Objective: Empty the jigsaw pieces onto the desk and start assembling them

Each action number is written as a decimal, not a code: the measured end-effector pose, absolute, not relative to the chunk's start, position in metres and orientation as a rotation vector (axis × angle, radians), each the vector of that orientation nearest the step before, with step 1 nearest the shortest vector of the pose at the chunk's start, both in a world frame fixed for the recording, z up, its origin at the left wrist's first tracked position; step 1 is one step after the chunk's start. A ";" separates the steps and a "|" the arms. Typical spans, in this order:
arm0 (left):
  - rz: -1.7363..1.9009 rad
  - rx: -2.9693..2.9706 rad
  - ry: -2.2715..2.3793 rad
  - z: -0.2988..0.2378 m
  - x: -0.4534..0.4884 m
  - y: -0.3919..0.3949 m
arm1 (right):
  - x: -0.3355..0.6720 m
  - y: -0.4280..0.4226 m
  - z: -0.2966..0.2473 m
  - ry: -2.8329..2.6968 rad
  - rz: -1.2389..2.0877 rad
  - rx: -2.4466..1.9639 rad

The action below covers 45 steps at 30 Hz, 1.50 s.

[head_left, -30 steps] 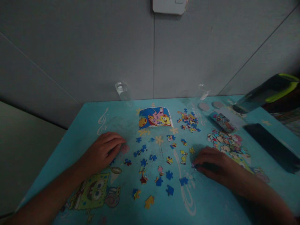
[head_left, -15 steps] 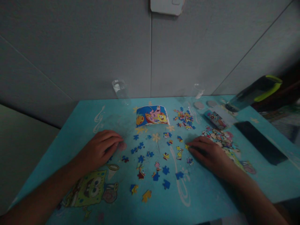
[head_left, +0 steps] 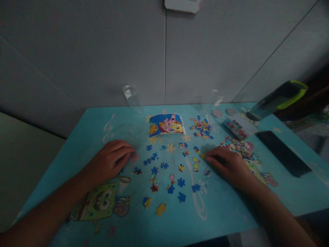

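Several loose jigsaw pieces (head_left: 167, 169), mostly blue and yellow, lie scattered across the middle of a turquoise cartoon-printed table (head_left: 84, 133). My left hand (head_left: 109, 160) rests palm down at the left edge of the scatter, fingers loosely curled on the table, holding nothing I can see. My right hand (head_left: 227, 164) lies flat at the right, fingertips touching a small yellow piece (head_left: 203, 156). A cartoon reference picture (head_left: 166, 124) lies behind the pieces. To the right of my right hand sits a partly joined puzzle section (head_left: 244, 152).
A second heap of pieces (head_left: 202, 127) lies behind the scatter. Two clear glasses (head_left: 131, 97) stand at the back by the grey wall. A puzzle box (head_left: 235, 127), a dark phone (head_left: 282, 152) and a green-lidded bottle (head_left: 279, 97) sit at the right.
My right hand has slid away from me and leftwards, from the lower pieces up to the yellow piece. My left hand stays put. The view has shifted slightly.
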<state>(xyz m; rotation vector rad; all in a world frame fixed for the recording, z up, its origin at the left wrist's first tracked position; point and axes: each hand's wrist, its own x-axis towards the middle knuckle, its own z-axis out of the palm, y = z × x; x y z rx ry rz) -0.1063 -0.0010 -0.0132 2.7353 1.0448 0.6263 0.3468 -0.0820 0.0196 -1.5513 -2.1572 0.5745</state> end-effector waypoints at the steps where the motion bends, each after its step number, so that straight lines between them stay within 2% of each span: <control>1: 0.627 2.736 1.044 -0.013 -0.106 -0.001 | 0.348 -0.082 0.020 -2.147 0.601 -1.550; 17: 0.646 2.734 1.055 -0.016 -0.108 -0.001 | 0.354 -0.083 0.027 -2.389 0.788 -1.322; 45: 0.670 2.718 1.050 -0.014 -0.105 -0.001 | 0.353 -0.078 0.021 -2.279 0.676 -1.491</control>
